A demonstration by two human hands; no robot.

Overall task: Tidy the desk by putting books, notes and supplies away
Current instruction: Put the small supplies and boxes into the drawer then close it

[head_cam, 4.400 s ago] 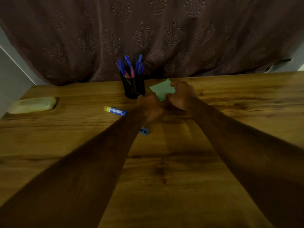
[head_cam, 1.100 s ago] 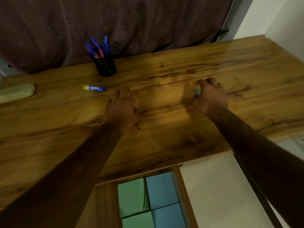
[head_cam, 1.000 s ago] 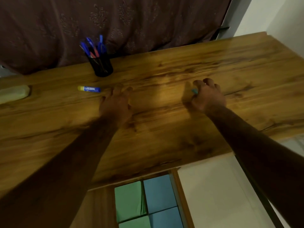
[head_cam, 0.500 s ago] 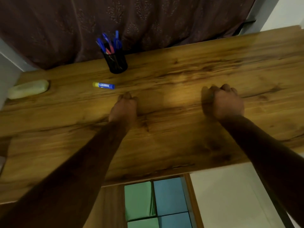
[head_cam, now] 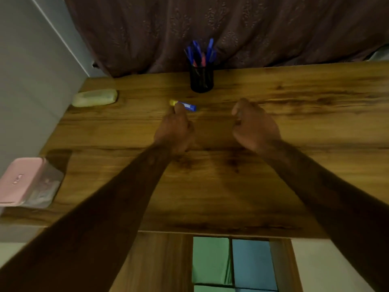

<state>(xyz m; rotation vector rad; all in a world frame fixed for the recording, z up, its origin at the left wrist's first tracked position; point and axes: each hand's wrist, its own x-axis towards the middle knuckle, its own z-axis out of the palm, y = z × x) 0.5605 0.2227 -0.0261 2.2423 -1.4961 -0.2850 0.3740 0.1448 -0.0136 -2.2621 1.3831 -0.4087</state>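
A blue glue stick point(head_cam: 189, 106) with a yellow cap lies on the wooden desk point(head_cam: 221, 186), just in front of a black mesh pen cup point(head_cam: 201, 79) full of blue pens. My left hand point(head_cam: 174, 128) reaches onto the stick, with thumb and forefinger pinched over its middle. To the right, my right hand point(head_cam: 253, 125) hovers over the desk curled into a loose fist, and nothing shows in it. Below the desk's near edge an open drawer point(head_cam: 280, 264) holds green note pads point(head_cam: 210, 262) and blue note pads point(head_cam: 252, 264).
A pale yellow pouch point(head_cam: 94, 98) lies at the back left of the desk. A clear box with a pink lid point(head_cam: 23, 180) sits at the left edge. A dark curtain point(head_cam: 231, 28) hangs behind the desk, and a wall point(head_cam: 31, 81) bounds its left side.
My left hand has moved forward from bare desk onto the glue stick. My right hand stays curled, and the small teal thing seen in it a second ago no longer shows. The view has swung left.
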